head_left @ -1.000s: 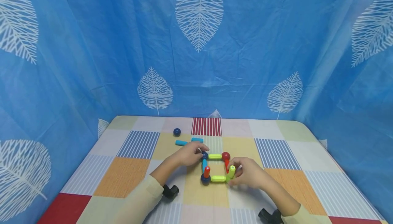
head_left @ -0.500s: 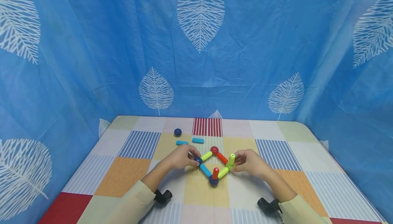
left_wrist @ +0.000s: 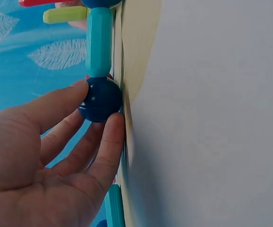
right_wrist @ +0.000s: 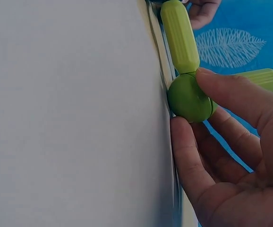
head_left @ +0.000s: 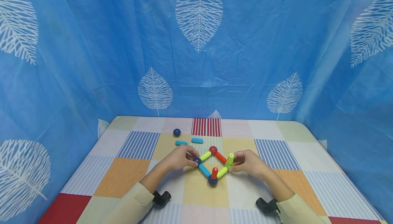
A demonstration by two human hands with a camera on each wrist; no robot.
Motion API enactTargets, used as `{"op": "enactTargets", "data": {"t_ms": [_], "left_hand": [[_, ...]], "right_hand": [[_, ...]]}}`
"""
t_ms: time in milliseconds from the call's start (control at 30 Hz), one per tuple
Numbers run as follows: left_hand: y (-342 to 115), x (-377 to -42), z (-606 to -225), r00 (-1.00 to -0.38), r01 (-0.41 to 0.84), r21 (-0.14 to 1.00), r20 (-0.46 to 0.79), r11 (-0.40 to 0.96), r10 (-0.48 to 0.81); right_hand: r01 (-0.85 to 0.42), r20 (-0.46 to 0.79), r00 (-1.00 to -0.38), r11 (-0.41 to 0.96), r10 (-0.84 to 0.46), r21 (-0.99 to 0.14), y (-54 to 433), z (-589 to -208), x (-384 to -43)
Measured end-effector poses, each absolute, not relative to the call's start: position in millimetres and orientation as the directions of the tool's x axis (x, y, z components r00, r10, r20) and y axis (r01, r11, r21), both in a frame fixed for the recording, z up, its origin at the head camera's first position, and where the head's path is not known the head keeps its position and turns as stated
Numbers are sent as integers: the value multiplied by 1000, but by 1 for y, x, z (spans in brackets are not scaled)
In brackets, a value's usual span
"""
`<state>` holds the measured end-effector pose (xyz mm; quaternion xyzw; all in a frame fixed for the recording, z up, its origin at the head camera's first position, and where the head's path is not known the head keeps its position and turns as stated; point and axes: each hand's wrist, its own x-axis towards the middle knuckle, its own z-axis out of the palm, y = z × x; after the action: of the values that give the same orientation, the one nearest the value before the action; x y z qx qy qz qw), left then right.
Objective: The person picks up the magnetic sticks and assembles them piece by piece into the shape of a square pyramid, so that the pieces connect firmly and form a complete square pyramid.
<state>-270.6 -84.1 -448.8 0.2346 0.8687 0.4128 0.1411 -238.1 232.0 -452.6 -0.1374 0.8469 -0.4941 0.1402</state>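
Observation:
A diamond-shaped frame of toy rods and balls lies on the table between the hands. My left hand [head_left: 180, 157] pinches the dark blue ball [left_wrist: 100, 99] at its left corner, thumb and fingers around it. My right hand [head_left: 249, 164] pinches the green ball [right_wrist: 189, 98] at the right corner, from which a yellow-green rod [head_left: 231, 159] stands up. A red ball [head_left: 213, 150] forms the far corner. The near corner is another dark blue ball [head_left: 213, 181] with an upright red rod [head_left: 214, 173]. Blue [head_left: 204, 170], yellow-green and red rods make the sides.
Behind the left hand lie two loose blue rods, one [head_left: 197, 140] fully seen and one [head_left: 181, 143] by the fingers. A loose dark blue ball [head_left: 176, 132] sits farther back. The patchwork tablecloth [head_left: 129, 173] meets a blue leaf-print curtain [head_left: 245, 46] at the table's far edge.
The rod frame has turned from a near square to a diamond facing me. My left hand has shifted left and nearer, the right hand slightly farther away. Little moves over the last half second.

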Motion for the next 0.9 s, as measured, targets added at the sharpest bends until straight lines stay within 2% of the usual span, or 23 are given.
{"op": "enactTargets", "data": {"t_ms": [433, 767, 900], "left_hand": [[-98, -273, -449, -883, 248, 819, -29, 518, 468], [-105, -283, -451, -946, 204, 822, 27, 531, 322], [-108, -290, -451, -956, 234, 813, 92, 534, 279]], "right_hand": [[-64, -129, -921, 468, -368, -882, 232, -452, -239], [-53, -136, -921, 462, -366, -885, 231, -452, -239], [-52, -136, -920, 460, -367, -887, 231, -452, -239]]}}
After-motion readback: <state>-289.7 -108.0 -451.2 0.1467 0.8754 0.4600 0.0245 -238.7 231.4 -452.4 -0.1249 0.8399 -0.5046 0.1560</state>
